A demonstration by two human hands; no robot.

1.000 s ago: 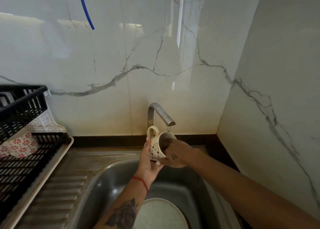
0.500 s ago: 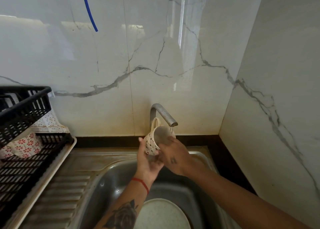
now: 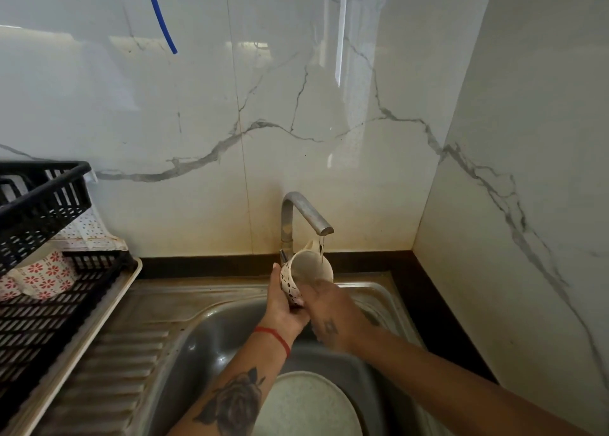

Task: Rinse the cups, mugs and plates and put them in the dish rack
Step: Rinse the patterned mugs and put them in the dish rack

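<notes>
Mug (image 3: 304, 272), cream with a dark dotted pattern, sits at the centre of the frame, tilted with its mouth toward the camera, directly under the faucet (image 3: 303, 213). I observe a thin stream of water (image 3: 322, 246) falling from the spout onto the mug's rim at the upper right. My left hand (image 3: 283, 307) cups the mug from below and from the left, fingers curled round its patterned wall. My right hand (image 3: 333, 317) lies at the mug's lower right edge; it is blurred, and I cannot tell whether its fingers grip the mug or merely touch it. A red string (image 3: 275, 335) circles the left wrist, and a rose tattoo shows on the left forearm.

Below the hands lies the steel sink (image 3: 211, 336), with a pale speckled plate (image 3: 313, 406) lying in the basin at the bottom centre of the frame, partly covered by the left forearm. At the left edge stands the black dish rack (image 3: 43, 304) on a cream drip tray (image 3: 82, 333). A cup with red flower motifs (image 3: 39, 279) lies in the rack's lower tier. A blue line (image 3: 161, 14) runs down the marble wall at the upper left.
</notes>
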